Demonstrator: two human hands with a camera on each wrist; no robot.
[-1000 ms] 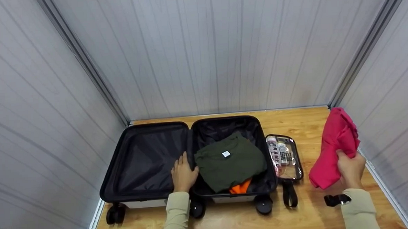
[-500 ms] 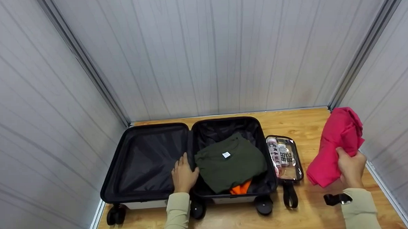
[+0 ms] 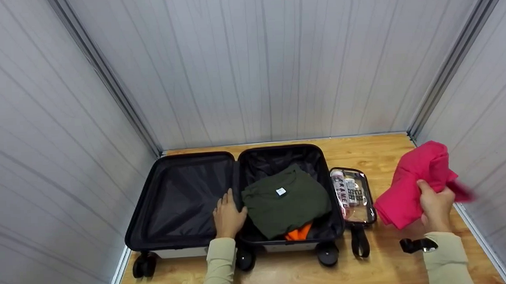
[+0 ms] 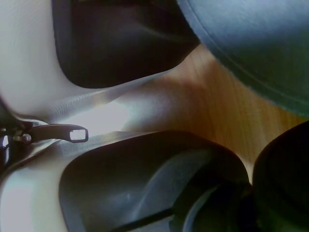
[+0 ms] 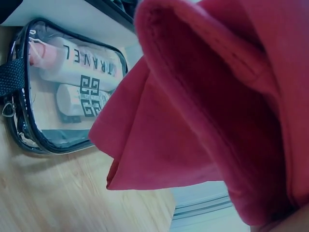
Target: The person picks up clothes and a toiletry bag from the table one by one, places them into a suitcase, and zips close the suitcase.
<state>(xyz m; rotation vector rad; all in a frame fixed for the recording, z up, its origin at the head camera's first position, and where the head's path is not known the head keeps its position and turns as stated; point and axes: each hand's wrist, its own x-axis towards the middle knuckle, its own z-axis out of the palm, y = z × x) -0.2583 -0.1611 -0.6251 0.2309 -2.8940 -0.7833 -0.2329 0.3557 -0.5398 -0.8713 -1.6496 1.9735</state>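
Note:
My right hand (image 3: 437,206) grips a bunched, bright pink garment (image 3: 421,173) and holds it up over the floor at the right. Its stitched folds fill much of the right wrist view, as pink cloth (image 5: 169,140). On the inner edge between the halves of an open black-lined suitcase (image 3: 138,198) rests my left hand (image 3: 228,217), fingers extended. A dark green shirt (image 3: 260,205) with a white label lies in the suitcase's right half, over a bit of orange cloth (image 3: 299,232).
A clear toiletry pouch (image 3: 360,212) with bottles lies against the suitcase's right side, its black strap (image 3: 360,242) toward me. Suitcase wheels (image 3: 327,254) stick out at the front. Pale panelled walls (image 3: 275,72) enclose the wooden floor (image 3: 284,279). The left wrist view shows a zipper pull (image 4: 58,132).
The pink garment's top has dropped and folded over, and a blurred flap now swings out to the right. Its lower end has shifted slightly left. My left hand stays put.

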